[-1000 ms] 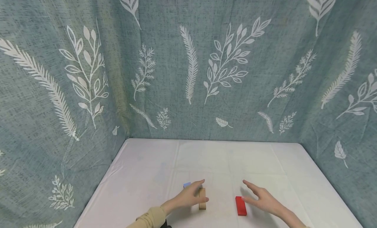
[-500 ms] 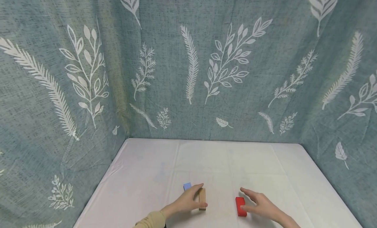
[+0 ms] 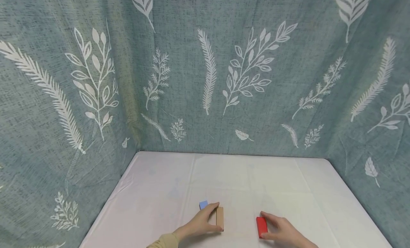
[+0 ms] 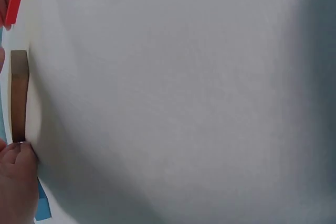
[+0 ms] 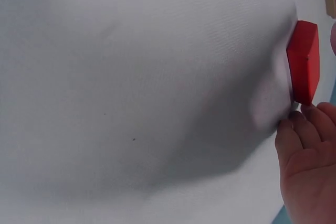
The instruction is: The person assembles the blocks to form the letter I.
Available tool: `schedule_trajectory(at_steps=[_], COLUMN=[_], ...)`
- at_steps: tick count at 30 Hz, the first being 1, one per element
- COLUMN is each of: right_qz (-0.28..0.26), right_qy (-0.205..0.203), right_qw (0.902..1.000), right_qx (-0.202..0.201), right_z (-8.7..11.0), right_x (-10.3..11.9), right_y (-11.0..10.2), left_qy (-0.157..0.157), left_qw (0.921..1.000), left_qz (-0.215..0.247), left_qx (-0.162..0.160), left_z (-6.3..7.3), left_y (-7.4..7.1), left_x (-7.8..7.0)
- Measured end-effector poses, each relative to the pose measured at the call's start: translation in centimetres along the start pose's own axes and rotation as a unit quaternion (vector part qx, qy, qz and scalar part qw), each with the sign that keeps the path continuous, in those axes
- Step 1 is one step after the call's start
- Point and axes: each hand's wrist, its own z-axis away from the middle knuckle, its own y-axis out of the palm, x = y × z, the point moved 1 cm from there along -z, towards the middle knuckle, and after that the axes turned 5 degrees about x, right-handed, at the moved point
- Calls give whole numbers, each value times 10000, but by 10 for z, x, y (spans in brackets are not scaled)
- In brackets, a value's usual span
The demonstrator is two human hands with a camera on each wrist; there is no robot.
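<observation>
A light wooden block (image 3: 220, 216) lies on the white cloth, with my left hand (image 3: 199, 221) curved around it. In the left wrist view, fingertips (image 4: 20, 148) meet one end of this block, while the thumb shows a small gap from it. To the right lies a red block (image 3: 261, 225), spanned by my right hand (image 3: 283, 231). The right wrist view has fingertips (image 5: 310, 111) at the red block's lower end and the thumb slightly apart from its side. Just behind the left hand sits a blue block (image 3: 203, 204), partly hidden by it.
A white cloth covers the table (image 3: 246, 176). Green-blue curtains (image 3: 224, 134) with white leaf prints hang along its back and both sides. The wooden and red blocks lie a short distance apart.
Both hands have come lower and nearer to the blocks, and the gaps between thumb and fingers have narrowed around the wooden and red blocks. The blocks stay in about the same place.
</observation>
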Motion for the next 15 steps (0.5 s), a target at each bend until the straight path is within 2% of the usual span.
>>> schedule_trajectory(at_steps=[8,15], right_qz=[-131,-190], right_qy=[53,64], right_qw=[9999,9998], right_qx=[50,-42], right_z=[-1,-1], right_x=[-7,-8], right_y=[4,6], left_qy=[404,409], left_qw=[9991,9991], left_qz=[95,-13], left_qx=[-10,104], left_z=[0,1], left_y=[-2,-6], left_x=[8,8])
